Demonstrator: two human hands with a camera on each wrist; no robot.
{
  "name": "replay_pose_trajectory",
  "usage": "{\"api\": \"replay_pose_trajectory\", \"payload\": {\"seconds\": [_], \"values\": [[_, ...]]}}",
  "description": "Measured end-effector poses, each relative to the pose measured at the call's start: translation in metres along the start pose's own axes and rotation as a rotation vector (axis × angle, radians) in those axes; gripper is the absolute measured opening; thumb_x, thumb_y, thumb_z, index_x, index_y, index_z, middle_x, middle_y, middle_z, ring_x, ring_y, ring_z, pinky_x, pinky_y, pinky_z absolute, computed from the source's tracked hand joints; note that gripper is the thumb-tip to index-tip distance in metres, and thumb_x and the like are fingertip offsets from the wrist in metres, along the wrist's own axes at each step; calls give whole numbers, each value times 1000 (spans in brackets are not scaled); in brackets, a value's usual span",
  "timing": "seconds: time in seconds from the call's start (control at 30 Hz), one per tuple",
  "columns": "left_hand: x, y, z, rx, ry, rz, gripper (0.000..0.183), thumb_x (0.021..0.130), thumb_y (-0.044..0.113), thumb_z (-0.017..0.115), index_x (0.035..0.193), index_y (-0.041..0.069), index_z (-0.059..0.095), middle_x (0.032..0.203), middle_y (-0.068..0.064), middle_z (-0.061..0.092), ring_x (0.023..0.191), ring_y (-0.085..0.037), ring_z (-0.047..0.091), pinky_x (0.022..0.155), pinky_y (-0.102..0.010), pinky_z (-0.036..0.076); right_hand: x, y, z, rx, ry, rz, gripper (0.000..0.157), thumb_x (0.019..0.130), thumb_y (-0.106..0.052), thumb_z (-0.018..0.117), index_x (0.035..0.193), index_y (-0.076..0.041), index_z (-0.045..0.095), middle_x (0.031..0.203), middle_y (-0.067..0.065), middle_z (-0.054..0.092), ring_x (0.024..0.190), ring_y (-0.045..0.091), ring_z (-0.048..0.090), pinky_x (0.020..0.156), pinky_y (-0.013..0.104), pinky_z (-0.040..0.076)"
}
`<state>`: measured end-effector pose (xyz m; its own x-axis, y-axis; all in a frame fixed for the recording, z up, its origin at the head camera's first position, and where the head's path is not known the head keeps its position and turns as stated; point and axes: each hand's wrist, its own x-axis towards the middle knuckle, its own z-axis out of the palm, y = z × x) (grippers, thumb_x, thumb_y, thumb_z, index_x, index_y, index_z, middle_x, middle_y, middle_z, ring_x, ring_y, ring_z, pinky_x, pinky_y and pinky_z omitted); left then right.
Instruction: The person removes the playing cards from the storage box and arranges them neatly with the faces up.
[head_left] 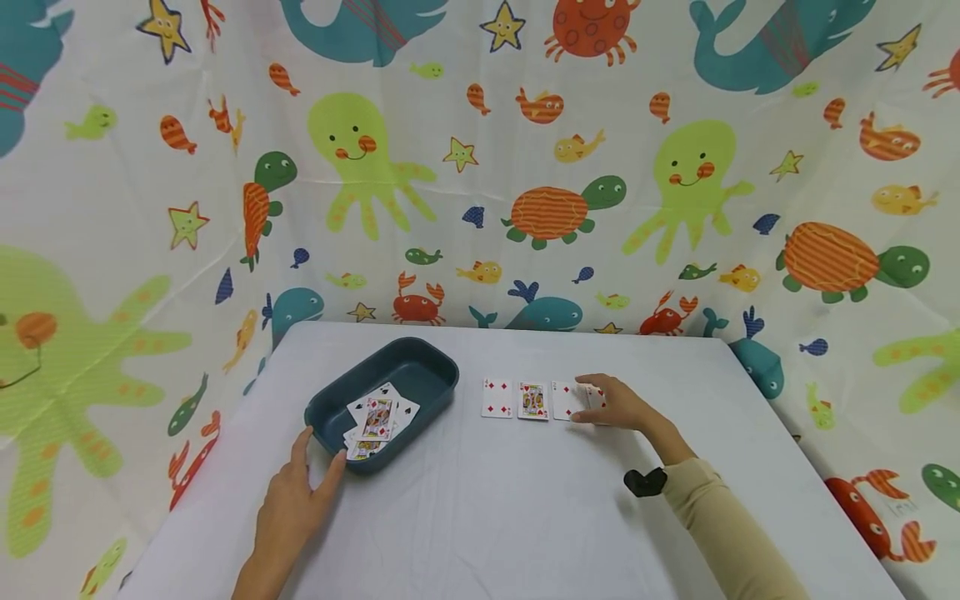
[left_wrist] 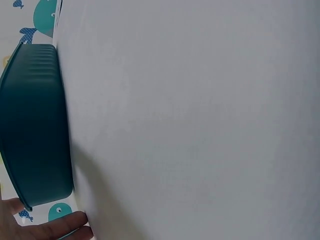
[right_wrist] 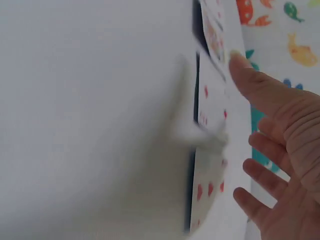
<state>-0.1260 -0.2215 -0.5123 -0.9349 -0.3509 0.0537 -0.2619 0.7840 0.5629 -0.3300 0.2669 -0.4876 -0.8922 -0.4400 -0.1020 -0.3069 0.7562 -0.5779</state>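
A dark teal plastic tray (head_left: 442, 398) sits at the left of the table, with several loose playing cards (head_left: 377, 419) inside, a face card on top. My left hand (head_left: 288, 504) is at its near-left corner, thumb and fingertips against or close beside the rim; the left wrist view shows the fingers (left_wrist: 60, 227) extended. To the right lies a row of face-up cards: a four of diamonds (head_left: 497, 398), a king (head_left: 533, 402), another diamond card (head_left: 564, 400) and a red card (head_left: 596, 396) partly hidden. Over the right end hovers my right hand (head_left: 618, 406), thumb and fingers spread apart, holding nothing visible.
A white cloth covers the table (head_left: 487, 517). Behind and beside it hangs a curtain (head_left: 465, 225) printed with sea animals. A dark wrist strap piece (head_left: 645, 482) juts out beside the right sleeve (head_left: 720, 517).
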Motion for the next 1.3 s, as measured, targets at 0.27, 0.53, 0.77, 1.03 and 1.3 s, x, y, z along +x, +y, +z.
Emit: {"api": "replay_pose_trajectory", "payload": {"seconds": [0.27,0.53,0.77,1.03,1.3], "values": [[1,1,-1,12,-15,9,86,101,63,47,159,5,21,128,-42,56,115,-62,55,87,-70,47,5,-42,18,98,43,-123,66,95,-38,73,147,-4,52,148,18,53,135,42,49,106,60,43],[1,1,-2,8,-6,12,85,102,62,46,159,4,22,127,-44,54,115,-62,55,87,-71,46,12,-97,37,218,53,-236,64,94,-39,74,147,-9,53,147,10,55,135,34,52,107,53,45],[-1,2,-2,2,-15,17,86,102,62,45,159,2,21,129,-45,53,118,-63,53,88,-71,46,22,-126,57,270,40,-350,61,95,-31,75,147,-9,52,145,8,56,133,33,53,107,45,47],[-2,3,0,11,-2,12,86,102,62,45,159,3,21,127,-45,54,116,-62,54,88,-71,47,27,-153,72,338,50,-353,61,94,-32,75,146,-10,53,147,8,56,133,30,54,106,43,48],[1,3,1,31,-43,-34,89,102,63,46,160,1,20,129,-43,54,118,-58,54,93,-69,46,33,-173,91,438,44,-381,58,94,-30,76,145,-11,54,145,6,56,132,29,54,107,45,47]]}}
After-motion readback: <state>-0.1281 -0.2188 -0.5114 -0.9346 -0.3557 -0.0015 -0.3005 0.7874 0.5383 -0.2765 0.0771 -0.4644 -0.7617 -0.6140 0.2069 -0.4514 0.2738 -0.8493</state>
